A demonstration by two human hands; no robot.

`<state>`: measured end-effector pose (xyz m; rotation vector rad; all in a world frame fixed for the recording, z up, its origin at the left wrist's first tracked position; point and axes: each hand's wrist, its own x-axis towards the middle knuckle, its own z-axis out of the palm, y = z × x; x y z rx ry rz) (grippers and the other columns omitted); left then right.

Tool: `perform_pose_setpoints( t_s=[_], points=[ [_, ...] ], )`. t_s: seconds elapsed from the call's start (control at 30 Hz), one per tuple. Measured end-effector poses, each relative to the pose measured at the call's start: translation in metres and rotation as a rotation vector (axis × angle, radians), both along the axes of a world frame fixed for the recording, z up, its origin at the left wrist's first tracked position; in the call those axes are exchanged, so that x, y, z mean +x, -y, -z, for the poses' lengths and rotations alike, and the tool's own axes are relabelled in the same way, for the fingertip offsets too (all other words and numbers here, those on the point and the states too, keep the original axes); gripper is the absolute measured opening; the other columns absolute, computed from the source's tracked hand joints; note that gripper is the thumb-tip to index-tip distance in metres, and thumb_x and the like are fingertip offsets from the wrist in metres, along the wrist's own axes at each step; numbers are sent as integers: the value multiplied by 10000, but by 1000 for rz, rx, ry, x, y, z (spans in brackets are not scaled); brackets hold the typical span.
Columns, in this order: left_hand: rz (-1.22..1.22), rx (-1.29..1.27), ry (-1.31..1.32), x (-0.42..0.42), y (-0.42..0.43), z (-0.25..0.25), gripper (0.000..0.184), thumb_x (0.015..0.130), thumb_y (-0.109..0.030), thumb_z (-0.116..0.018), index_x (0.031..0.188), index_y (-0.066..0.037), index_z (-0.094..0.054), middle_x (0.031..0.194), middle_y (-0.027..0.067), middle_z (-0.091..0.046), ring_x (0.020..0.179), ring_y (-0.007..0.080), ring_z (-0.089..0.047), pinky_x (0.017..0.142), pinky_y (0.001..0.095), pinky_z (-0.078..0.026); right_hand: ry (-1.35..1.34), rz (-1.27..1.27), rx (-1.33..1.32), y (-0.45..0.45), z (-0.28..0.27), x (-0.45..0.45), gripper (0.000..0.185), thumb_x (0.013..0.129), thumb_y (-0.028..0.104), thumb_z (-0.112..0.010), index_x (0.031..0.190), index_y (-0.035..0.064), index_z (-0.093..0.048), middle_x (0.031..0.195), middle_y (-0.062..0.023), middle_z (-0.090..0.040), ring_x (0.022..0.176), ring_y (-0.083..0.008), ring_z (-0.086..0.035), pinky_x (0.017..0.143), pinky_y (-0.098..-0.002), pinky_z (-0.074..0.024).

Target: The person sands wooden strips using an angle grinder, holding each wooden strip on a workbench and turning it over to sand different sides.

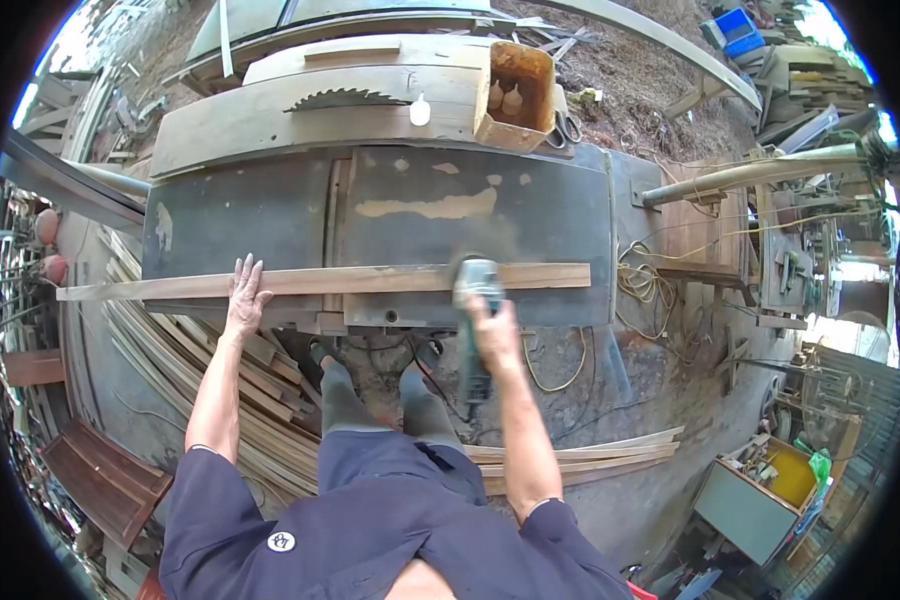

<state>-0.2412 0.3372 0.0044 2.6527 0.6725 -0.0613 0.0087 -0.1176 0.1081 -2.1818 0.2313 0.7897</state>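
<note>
The dark workbench (pixel 250 220) serves as the landmark for all positions. A long wooden strip (pixel 370 279) lies along the near part of the bench; its left end overhangs the bench's left edge, and its right end stops just short of the right edge. The left hand (pixel 245 292) lies across the strip over the left half of the bench, fingers extended and slightly spread, resting on the wood without clenching. The right hand (pixel 492 325), at the near edge of the bench, has its fingers wrapped around a handheld power tool (pixel 475 360). The tool's head sits over the strip on the right half of the bench; blur prevents telling whether it touches the wood. Bordering the far side of the bench is a pale board (pixel 210 133), which bears a toothed saw blade (pixel 345 101), a small white bottle (pixel 420 110) and, farther right, an open box (pixel 515 130) containing bottles (pixel 512 100). Scissors (pixel 567 128) are just beside this box. Coiled yellowish cord (pixel 650 290) hangs at the bench's right end. Stacked wooden strips (pixel 200 370) lie below the bench's near left side, well under its top.
</note>
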Motion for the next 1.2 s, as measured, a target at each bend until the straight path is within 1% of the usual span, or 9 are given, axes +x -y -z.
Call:
perform_pose_setpoints(
  t_s=[0.07,0.1,0.23,0.43,0.63,0.83,0.87,1.0,1.2],
  points=[
    [41,3,42,0,-9,0,750,923,-281,-692,1588,-175,-360,1694,49,-235,1580,282,-136,1262,499,-94,14,191,217,56,30,31,792,884,686,-651,1252,-10,-573,1009,-182,-705,820,-272,-713,714,-404,-588],
    [41,0,41,0,-11,-1,750,923,-281,-692,1588,-175,-360,1694,49,-235,1580,282,-136,1262,499,-94,51,315,309,66,16,42,703,910,680,-633,1153,21,-613,763,-63,-651,578,-180,-647,540,-332,-562],
    [76,48,7,11,-17,-4,807,909,-335,-695,1598,-138,-325,1696,67,-220,1580,289,-123,1270,491,-88,1,548,339,96,10,71,678,910,719,-597,993,52,-683,704,-48,-625,566,-173,-634,521,-307,-534],
    [79,-12,52,17,-26,-2,639,1022,-251,-574,1598,-130,-322,1691,66,-231,1579,266,-128,1275,467,-74,-2,309,337,15,17,26,682,892,713,-628,1031,47,-667,715,-47,-630,540,-154,-618,487,-308,-522],
    [83,-30,94,16,-29,-3,536,1053,-161,-498,1568,-84,-368,1669,110,-278,1559,296,-206,1269,461,-143,89,-105,35,-125,20,-42,840,848,722,-649,1211,-34,-625,1022,-200,-720,985,-293,-697,882,-403,-538],
    [5,208,-167,19,-23,-9,596,1064,-309,-469,1584,-58,-319,1690,124,-213,1571,308,-155,1261,506,-136,-29,-269,124,-206,-3,-69,877,818,751,-646,1189,-42,-606,1068,-262,-708,1042,-352,-696,916,-414,-523],
    [-66,186,-305,21,-21,-15,660,1067,-393,-437,1604,-54,-258,1707,124,-145,1580,315,-98,1256,543,-100,-52,-232,118,-197,-6,-65,881,819,748,-647,1214,-39,-601,1093,-268,-706,1063,-364,-691,930,-414,-516],
    [-155,155,-426,28,-18,-15,708,1075,-419,-398,1619,-31,-167,1718,143,-32,1586,326,-22,1256,554,-62,4,-91,35,-114,0,-30,834,835,729,-649,1200,-21,-659,1081,-217,-725,1049,-306,-694,918,-386,-515],
    [-204,150,-511,38,-12,-24,703,1077,-386,-416,1625,-44,-139,1717,141,-34,1585,314,-36,1268,500,-119,74,29,97,6,5,25,735,876,691,-660,1119,-1,-710,935,-98,-715,854,-178,-661,794,-326,-523]
  ],
)
